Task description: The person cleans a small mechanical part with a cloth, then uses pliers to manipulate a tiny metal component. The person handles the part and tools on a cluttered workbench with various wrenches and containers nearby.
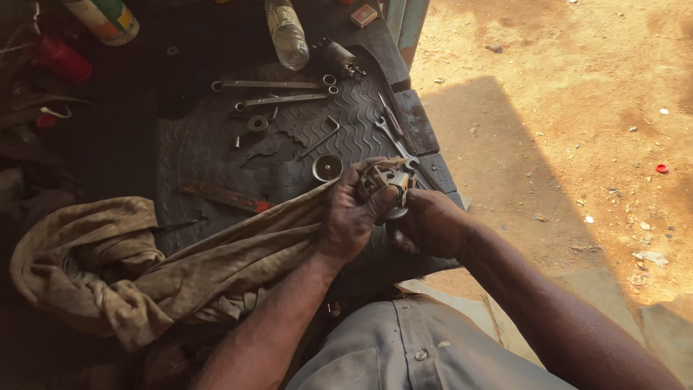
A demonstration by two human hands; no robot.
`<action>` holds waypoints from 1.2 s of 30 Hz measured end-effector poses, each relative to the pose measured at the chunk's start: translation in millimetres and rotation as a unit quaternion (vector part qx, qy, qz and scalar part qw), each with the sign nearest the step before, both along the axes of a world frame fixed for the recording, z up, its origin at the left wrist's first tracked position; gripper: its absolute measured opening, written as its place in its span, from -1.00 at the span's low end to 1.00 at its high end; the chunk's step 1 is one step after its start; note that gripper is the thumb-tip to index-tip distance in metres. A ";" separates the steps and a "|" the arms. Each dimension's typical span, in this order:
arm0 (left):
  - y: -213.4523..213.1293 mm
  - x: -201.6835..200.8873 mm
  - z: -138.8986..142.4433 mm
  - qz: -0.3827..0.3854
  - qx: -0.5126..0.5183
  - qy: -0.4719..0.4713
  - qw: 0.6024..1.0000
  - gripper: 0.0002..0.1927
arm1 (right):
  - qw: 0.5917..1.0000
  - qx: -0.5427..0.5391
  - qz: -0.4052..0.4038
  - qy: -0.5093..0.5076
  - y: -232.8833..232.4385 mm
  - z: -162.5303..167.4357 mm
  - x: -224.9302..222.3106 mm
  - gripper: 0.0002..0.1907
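Grey shirt (426,347) sat nearest. Large oily rag (144,267) trailed from left hand (350,217), fingers closed on it and on small metal part (388,186) over worktop (216,137) edge; right hand (429,224) gripped beneath. Risk: greasy part slips, drops onto dirt ground (563,108).

Harsh sun glares right; the left lies dim, shadowed.

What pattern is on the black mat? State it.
Raised wavy ridges across the black mat, clearest in the head view around the wrenches.
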State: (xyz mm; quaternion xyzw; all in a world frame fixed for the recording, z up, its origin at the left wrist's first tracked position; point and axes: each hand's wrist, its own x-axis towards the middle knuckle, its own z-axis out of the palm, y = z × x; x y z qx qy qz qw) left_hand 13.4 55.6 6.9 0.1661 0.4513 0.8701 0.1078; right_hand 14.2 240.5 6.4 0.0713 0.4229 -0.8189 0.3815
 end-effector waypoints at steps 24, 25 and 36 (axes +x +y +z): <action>-4.4 -7.9 11.9 0.323 -0.378 0.209 0.842 -0.63 | 0.971 0.036 -0.188 0.147 -27.5 20.4 22.1 -0.28; -4.3 -5.0 13.5 0.315 -0.359 0.243 0.844 -0.64 | 0.964 0.064 -0.197 0.165 -28.7 19.4 21.3 -0.22; -28.8 -1.9 27.3 0.127 -0.089 0.020 0.988 -0.60 | 0.925 0.201 -0.173 0.272 -14.5 16.6 24.7 -0.19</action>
